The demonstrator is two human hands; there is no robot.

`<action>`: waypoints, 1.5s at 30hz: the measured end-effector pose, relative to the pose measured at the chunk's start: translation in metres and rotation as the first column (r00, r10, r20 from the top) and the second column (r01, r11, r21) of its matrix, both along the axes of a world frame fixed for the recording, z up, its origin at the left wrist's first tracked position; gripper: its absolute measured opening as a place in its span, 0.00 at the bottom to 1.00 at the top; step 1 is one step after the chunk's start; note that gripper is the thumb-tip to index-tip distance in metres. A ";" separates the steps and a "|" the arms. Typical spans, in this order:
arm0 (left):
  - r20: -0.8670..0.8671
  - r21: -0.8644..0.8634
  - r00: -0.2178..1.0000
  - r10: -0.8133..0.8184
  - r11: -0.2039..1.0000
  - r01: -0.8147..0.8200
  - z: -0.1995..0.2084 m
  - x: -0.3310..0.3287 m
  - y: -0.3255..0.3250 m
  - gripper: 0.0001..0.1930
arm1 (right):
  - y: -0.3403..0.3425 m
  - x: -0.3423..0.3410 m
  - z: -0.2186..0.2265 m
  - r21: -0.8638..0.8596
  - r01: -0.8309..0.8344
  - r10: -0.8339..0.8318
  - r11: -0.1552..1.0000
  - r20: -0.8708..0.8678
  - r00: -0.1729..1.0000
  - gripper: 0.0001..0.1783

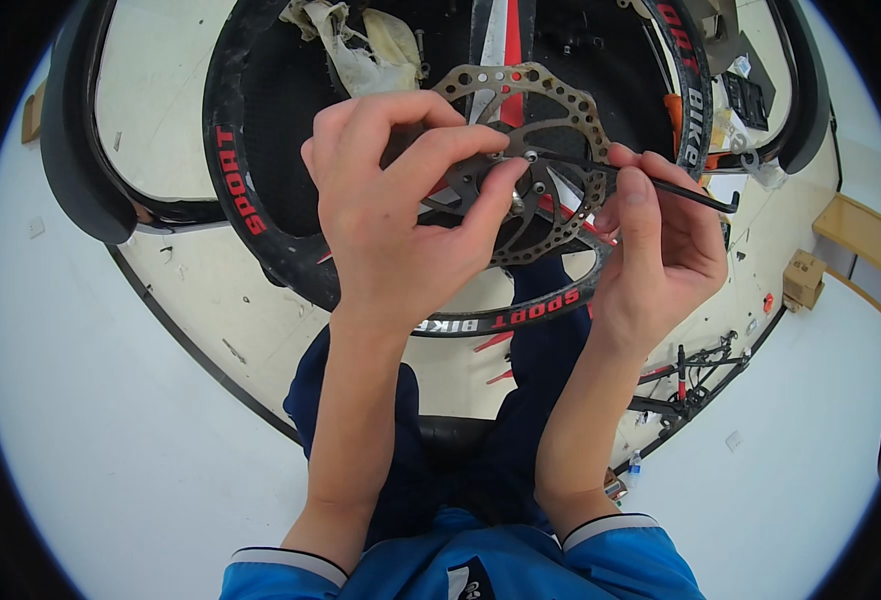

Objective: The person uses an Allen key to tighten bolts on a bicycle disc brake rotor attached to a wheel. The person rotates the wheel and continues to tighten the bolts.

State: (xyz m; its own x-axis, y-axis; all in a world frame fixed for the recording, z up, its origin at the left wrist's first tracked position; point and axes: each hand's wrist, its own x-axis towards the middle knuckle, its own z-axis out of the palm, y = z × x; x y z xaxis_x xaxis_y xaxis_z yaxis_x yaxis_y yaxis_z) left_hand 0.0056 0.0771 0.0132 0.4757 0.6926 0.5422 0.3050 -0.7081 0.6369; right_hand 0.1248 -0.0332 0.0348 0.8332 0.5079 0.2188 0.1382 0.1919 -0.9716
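A bicycle wheel rim (225,165), black with red and white lettering, lies in front of me with a perforated metal brake disc (585,110) over its hub. My right hand (660,235) grips a long black hex key (695,193) between thumb and fingers. The key's bent end points right; its other end reaches a small bolt head (531,157) beside the disc's centre. Over the left part of the disc, my left hand (395,190) bends its thumb and index finger together in a pinch near that bolt. What lies between those fingertips is hidden.
A crumpled pale plastic bag or glove (360,45) lies on the dark surface inside the rim. Bicycle frame parts (685,380) lie on the floor at right, near a cardboard box (803,278). A black tool case (745,100) rests at the far right.
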 end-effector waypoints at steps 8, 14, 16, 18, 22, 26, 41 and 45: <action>0.002 -0.042 1.000 0.017 0.999 -0.017 -0.003 0.002 -0.001 0.12 | 0.002 -0.002 -0.003 -0.072 -0.003 0.012 0.997 0.121 0.993 0.11; 0.006 -0.088 1.000 0.025 0.996 -0.025 -0.001 0.003 -0.001 0.10 | -0.001 -0.001 -0.003 -0.064 -0.026 0.035 0.998 0.141 0.989 0.11; 0.009 -0.085 1.000 0.022 0.996 -0.021 0.000 0.003 -0.001 0.10 | -0.001 -0.001 -0.002 -0.078 -0.023 0.035 0.997 0.144 0.989 0.11; 0.010 -0.080 1.000 0.015 0.997 -0.014 -0.001 0.002 0.000 0.10 | 0.000 -0.001 -0.002 -0.086 -0.030 0.043 0.996 0.153 0.987 0.11; 0.061 -0.042 0.998 -0.010 0.999 0.012 0.001 0.003 -0.001 0.10 | 0.001 -0.002 -0.006 -0.067 -0.082 0.096 0.994 0.232 0.968 0.13; 0.169 0.074 0.978 -0.123 0.991 0.112 0.007 0.001 0.000 0.14 | 0.001 -0.004 -0.003 -0.119 -0.139 0.165 0.983 0.241 0.957 0.16; 0.280 0.116 0.923 -0.265 0.964 0.241 0.010 0.000 -0.005 0.18 | 0.005 -0.001 -0.011 -0.129 -0.199 0.231 0.972 0.331 0.915 0.15; 0.301 0.096 0.922 -0.243 0.970 0.224 0.007 0.001 -0.006 0.17 | 0.003 -0.001 -0.015 -0.106 -0.164 0.190 0.981 0.322 0.927 0.15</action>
State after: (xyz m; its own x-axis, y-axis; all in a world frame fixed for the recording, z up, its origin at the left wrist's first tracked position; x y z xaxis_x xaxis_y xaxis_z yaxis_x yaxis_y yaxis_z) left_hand 0.0061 0.0708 0.0205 0.4232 0.5449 0.7239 -0.0783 -0.7740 0.6284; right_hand 0.1241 -0.0302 0.0196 0.6157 0.6664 0.4204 0.4232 0.1704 -0.8899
